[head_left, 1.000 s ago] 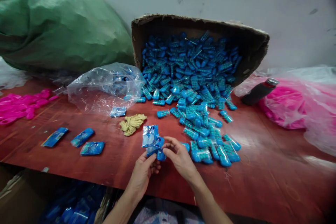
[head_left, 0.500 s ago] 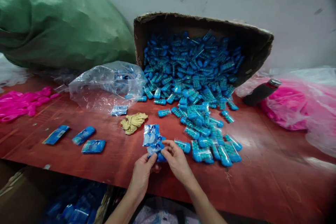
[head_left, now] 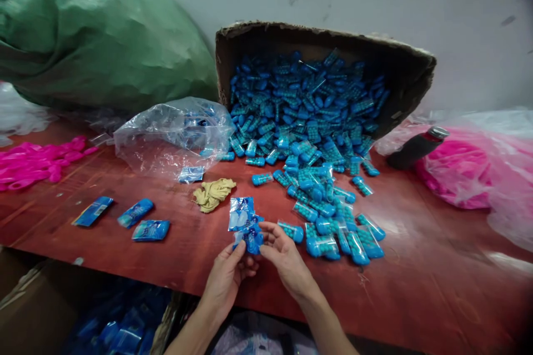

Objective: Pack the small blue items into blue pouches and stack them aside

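My left hand pinches a small blue printed packet at its lower left, thumb on top. At the packet's right edge is my right hand, its thumb and curled fingers around that edge; the fingertips' exact hold is partly hidden. Just beyond lies a flat blue-and-white printed sachet, overlapped by the packet in my view. To the right, clear blue-capped tubes of turquoise balls are heaped on the red table. Several blue packets lie apart on the left.
A tipped cardboard box spills many tubes forward. Around it are a clear plastic bag, a crumpled yellow cloth, a dark bottle, pink pieces, a pink-filled bag and a big green sack.
My right thumb has drawn back slightly from the packet's middle towards its right edge, so more of the packet's blue front shows. My left hand keeps its pinch. The view has shifted slightly.
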`<state>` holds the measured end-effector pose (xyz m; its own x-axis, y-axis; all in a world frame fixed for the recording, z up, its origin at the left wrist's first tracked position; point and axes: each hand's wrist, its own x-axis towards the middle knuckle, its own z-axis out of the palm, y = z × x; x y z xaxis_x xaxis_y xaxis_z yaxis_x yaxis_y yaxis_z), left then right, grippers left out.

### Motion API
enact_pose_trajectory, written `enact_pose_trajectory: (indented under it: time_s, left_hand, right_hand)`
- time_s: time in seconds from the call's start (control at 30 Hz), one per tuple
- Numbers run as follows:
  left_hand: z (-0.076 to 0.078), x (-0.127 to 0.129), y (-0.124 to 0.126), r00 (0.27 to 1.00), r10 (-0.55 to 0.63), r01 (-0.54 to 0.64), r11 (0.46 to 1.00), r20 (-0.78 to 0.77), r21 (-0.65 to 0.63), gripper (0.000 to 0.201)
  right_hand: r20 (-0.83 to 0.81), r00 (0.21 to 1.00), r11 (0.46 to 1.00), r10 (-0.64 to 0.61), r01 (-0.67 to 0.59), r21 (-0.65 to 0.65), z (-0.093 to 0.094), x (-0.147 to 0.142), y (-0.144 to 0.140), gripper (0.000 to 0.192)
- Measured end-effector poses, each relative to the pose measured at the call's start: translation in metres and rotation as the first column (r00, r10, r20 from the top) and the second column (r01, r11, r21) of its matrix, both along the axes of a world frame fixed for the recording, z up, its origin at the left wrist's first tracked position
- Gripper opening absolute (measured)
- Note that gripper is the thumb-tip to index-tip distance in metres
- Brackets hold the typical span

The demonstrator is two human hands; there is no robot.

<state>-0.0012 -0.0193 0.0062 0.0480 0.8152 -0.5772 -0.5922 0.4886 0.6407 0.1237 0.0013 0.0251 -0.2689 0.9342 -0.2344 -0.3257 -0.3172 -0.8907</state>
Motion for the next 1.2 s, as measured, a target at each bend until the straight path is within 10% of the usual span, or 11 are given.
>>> enact_pose_trajectory:
  time_s: [0.27,0.5,0.93,1.2]
  left_hand:
    - [-0.001,-0.001,-0.002,0.970,-0.003,0.029,0.994,-0.242,0.105,0.022]
    - [-0.002,-0.001,0.001,0.998,0.021,-0.020,1.000,-0.051,0.006,0.023]
    - [0.002,-0.005,-0.001,0.846,0.071,0.080,0.963,-0.528,0.257,0.015]
    - [0.000,0.004,-0.002,0.986,-0.061,0.072,0.995,-0.152,0.068,0.022]
  right_hand:
    - [0.047,0.994,0.995,-0.099,0.099,-0.002,-0.007,-0.004,0.000,0.031]
    - [-0.111,0.993,0.997,-0.048,0.041,-0.059,-0.003,-0.005,-0.002,0.047]
    - [-0.141,0.990,0.973,-0.026,-0.008,-0.231,-0.005,-0.005,-0.005,0.032]
    - [0.287,0.949,0.976,-0.134,0.076,0.204,-0.016,-0.006,-0.010,0.023]
